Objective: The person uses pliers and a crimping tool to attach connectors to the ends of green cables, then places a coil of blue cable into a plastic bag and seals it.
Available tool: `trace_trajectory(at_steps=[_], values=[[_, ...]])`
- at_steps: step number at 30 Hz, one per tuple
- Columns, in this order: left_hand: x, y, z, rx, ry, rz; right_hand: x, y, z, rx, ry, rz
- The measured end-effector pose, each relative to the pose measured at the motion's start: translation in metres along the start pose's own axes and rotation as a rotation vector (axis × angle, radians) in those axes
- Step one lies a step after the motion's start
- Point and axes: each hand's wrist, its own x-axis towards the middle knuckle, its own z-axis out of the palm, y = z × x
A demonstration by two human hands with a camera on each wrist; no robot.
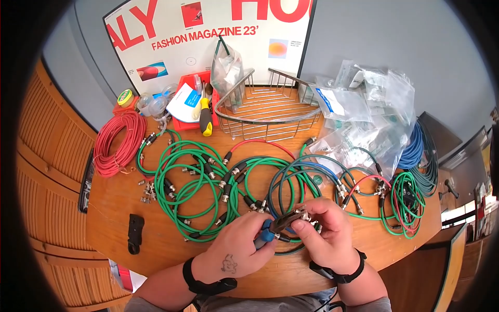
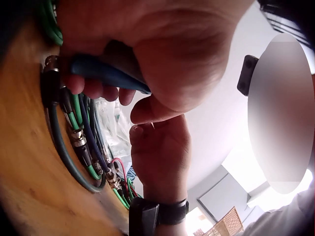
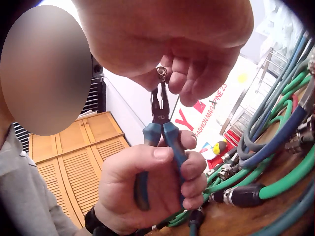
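My left hand [image 1: 231, 244] grips blue-handled pliers [image 3: 160, 117] by the handles, its fingers curled round them. The dark metal nose points up at my right hand [image 1: 330, 239] in the right wrist view. There my right thumb and fingers pinch a small round metal connector [image 3: 161, 72] right at the pliers' tips. Both hands are close together over the front of the table. Under and behind them lie coiled green cables [image 1: 179, 195] with black-and-silver end connectors. In the left wrist view a blue handle [image 2: 106, 73] shows under the curled left fingers.
Behind the cables stand a wire basket [image 1: 267, 122] and a red bin [image 1: 182, 125] with a yellow-handled tool [image 1: 206, 118]. Clear plastic bags [image 1: 364, 125] pile at the back right. A red cable coil [image 1: 119, 143], loose metal connectors [image 1: 148, 192] and a black tool [image 1: 135, 234] lie left.
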Motion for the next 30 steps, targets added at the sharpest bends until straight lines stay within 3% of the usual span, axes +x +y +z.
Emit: trace_trajectory(at_steps=[7, 13, 15, 16, 18, 22, 24, 28, 30], values=[[0.000, 0.002, 0.002, 0.038, 0.000, 0.008, 0.007, -0.011, -0.006, -0.221, -0.038, -0.072], [0.000, 0.001, 0.002, -0.044, -0.059, -0.047, 0.002, -0.002, -0.005, 0.041, -0.167, 0.174], [-0.001, 0.000, 0.001, -0.073, -0.061, -0.066, -0.001, 0.001, 0.001, 0.212, -0.018, 0.170], [-0.001, -0.001, 0.001, -0.076, -0.051, -0.068, 0.001, 0.000, 0.001, 0.211, -0.028, 0.167], [0.000, -0.001, 0.002, -0.084, -0.058, -0.068, 0.004, -0.002, -0.001, -0.025, -0.019, 0.060], [-0.001, -0.004, 0.003, -0.071, -0.077, -0.062, 0.002, 0.000, -0.006, -0.068, -0.094, 0.047], [-0.001, -0.003, 0.003, -0.038, -0.073, -0.048, -0.003, 0.001, -0.004, 0.431, -0.124, 0.375], [-0.001, -0.004, 0.003, -0.065, -0.076, -0.051, -0.001, 0.002, -0.002, 0.473, -0.159, 0.388], [-0.001, -0.002, 0.003, -0.079, -0.066, -0.062, -0.001, 0.000, 0.005, 0.363, 0.007, 0.236]])
